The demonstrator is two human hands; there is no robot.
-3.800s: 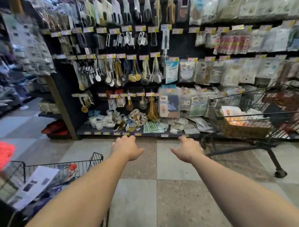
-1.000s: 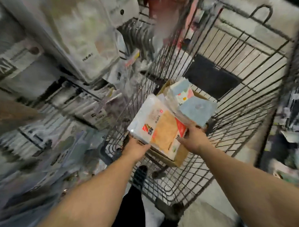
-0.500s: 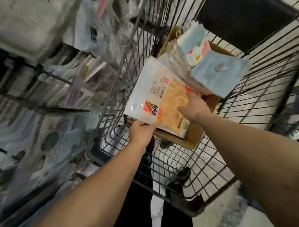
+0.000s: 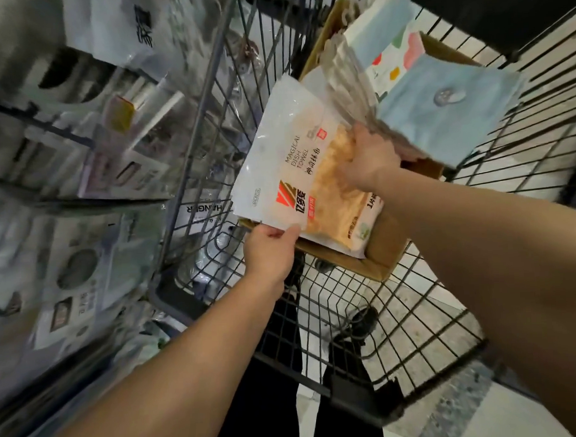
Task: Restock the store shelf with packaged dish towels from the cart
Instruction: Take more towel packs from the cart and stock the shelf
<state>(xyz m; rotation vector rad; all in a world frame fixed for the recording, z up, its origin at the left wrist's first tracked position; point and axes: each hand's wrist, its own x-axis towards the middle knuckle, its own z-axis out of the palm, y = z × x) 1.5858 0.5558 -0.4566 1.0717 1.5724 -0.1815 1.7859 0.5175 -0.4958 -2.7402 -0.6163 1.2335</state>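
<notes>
A wire cart [image 4: 399, 312] fills most of the view. Inside it sits a brown cardboard box [image 4: 377, 250], up near the middle. On top of the box lies a dish towel pack [image 4: 287, 159], white with an orange cloth showing through (the words on it say MAGICAL DISH TOWEL).

The left hand [image 4: 270, 249] is at the 6 o'clock edge of the pack. Its thumb lies on top and pinches the bottom corner; the other fingers are hidden under the pack.

The right hand [image 4: 370, 158] is at the 3 o'clock side of the pack. Its fingers curl round that edge and reach in between the pack and the stack next to it.

That stack is more packs, standing in the box at 1 o'clock. The front one is a light blue pack [image 4: 440, 112], tilted over the box edge.

At 9 o'clock, outside the cart, hang blurry store shelf goods [image 4: 88, 134] in clear bags.
</notes>
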